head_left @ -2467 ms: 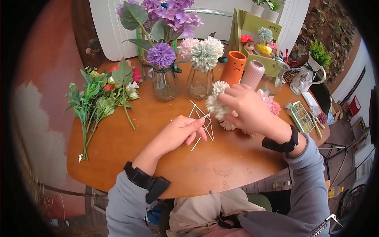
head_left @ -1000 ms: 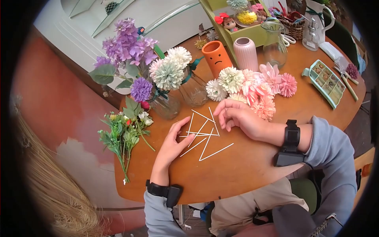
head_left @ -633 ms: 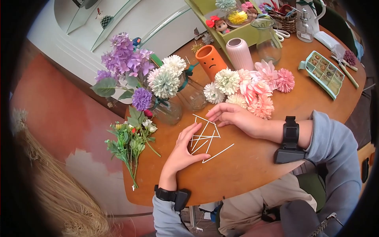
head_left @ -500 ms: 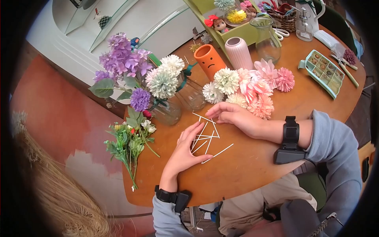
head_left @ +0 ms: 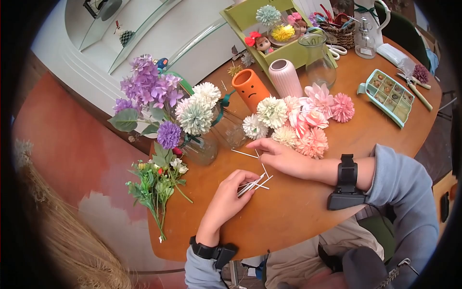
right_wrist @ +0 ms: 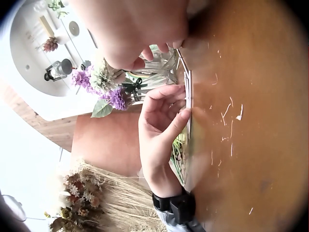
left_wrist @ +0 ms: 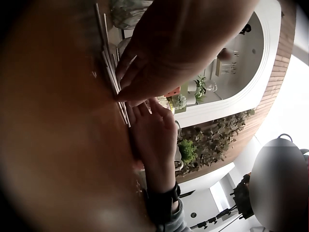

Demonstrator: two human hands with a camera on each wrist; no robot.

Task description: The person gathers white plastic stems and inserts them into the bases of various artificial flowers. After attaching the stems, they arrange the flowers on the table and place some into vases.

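Observation:
Several thin white sticks (head_left: 260,186) lie gathered on the table, and the left hand (head_left: 228,198) holds them between its thumb and bent fingers. In the right wrist view the left hand (right_wrist: 159,130) has its thumb on one side of the sticks (right_wrist: 189,99) and its fingers on the other. The right hand (head_left: 288,160) rests low over the table with fingers loosely bent, its fingertips beside one separate stick (head_left: 244,153) and the upper end of another. Whether they touch these is hidden. In the left wrist view, sticks (left_wrist: 110,71) pass beneath the left hand (left_wrist: 169,48).
Pink and white flower heads (head_left: 313,115) lie behind the right hand. Glass vases with flowers (head_left: 197,147), an orange cup (head_left: 251,91) and a pink vase (head_left: 286,79) stand farther back. Green stems (head_left: 156,192) lie left; a compartment tray (head_left: 389,98) and pliers (head_left: 418,94) lie right.
The left hand has closed in from spread fingers and drawn the scattered sticks together into a bundle. The right hand has moved from the flowers to beside the sticks. The head view has shifted.

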